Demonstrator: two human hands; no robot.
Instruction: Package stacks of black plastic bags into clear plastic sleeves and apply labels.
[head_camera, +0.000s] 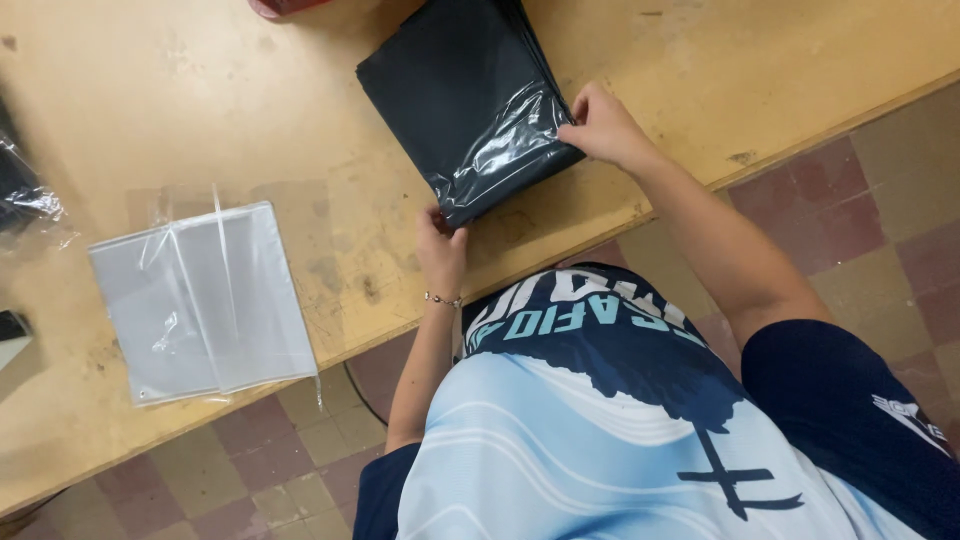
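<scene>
- At the far left edge of the wooden table, a dark item in crinkled clear wrap pokes into view, mostly cut off.
- Just right of it, near the table's front edge, lies a stack of empty clear plastic bags, flat, with one loose flap sticking up. It sits well apart from both hands.
- A little right of centre, the hand nearer that stack, the person's right hand, wearing a thin bracelet, has its fingers pinched together on the near corner of the dark folded garment in a glossy plastic bag.
- That bagged garment lies on the table just beyond the person's body, slanting away toward the far edge, its near end shiny with reflections.
- Farther right, the left hand is closed on the garment's right-hand corner, fingers curled over the plastic.
- At the top edge, left of the garment, a sliver of something red shows; I can't tell what it is.
- Nothing lies between the hands and the package; the person's light blue and navy shirt fills the near right, above a chequered tile floor.
</scene>
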